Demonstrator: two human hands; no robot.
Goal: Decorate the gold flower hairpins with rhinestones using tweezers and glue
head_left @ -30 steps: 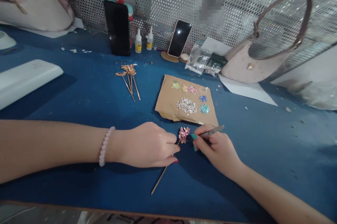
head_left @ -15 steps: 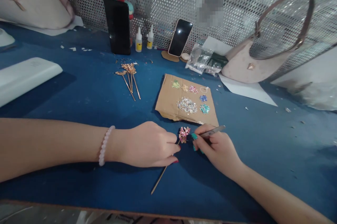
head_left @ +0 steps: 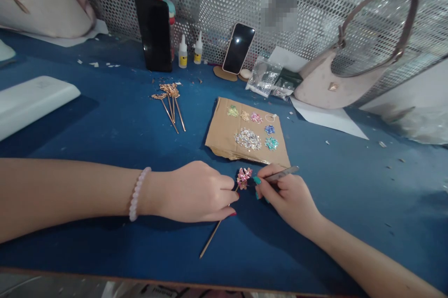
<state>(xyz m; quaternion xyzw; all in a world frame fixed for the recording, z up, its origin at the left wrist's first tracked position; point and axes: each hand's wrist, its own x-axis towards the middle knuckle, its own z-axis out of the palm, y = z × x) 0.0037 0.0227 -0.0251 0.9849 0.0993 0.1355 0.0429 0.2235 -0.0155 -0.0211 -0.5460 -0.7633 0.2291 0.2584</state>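
Observation:
My left hand [head_left: 198, 191] is closed on the thin metal stem of a hairpin, just below its flower head. Pink stones cover the hairpin's flower head [head_left: 244, 178], and the stem's tip points toward the table's front edge. In my right hand [head_left: 289, 197] I pinch a pair of tweezers [head_left: 283, 173], whose points reach the right side of the flower head. Whether the tweezers hold a stone is too small to tell. Just beyond both hands lies a piece of cardboard [head_left: 224, 123] bearing small piles of green, yellow, pink, blue, turquoise and clear stones [head_left: 248, 139].
Several bare gold hairpins [head_left: 173, 102] lie at the back left. Behind them stand a black tablet [head_left: 154, 34], two small glue bottles [head_left: 183, 53] and a phone [head_left: 239, 48]. A white device [head_left: 38, 102] is at left; a handbag [head_left: 336, 81] and plastic bags [head_left: 264, 77] are at back right.
The tweezers' points have come slightly closer to the flower head. My left hand keeps its hold on the hairpin. The whole view has shifted a little.

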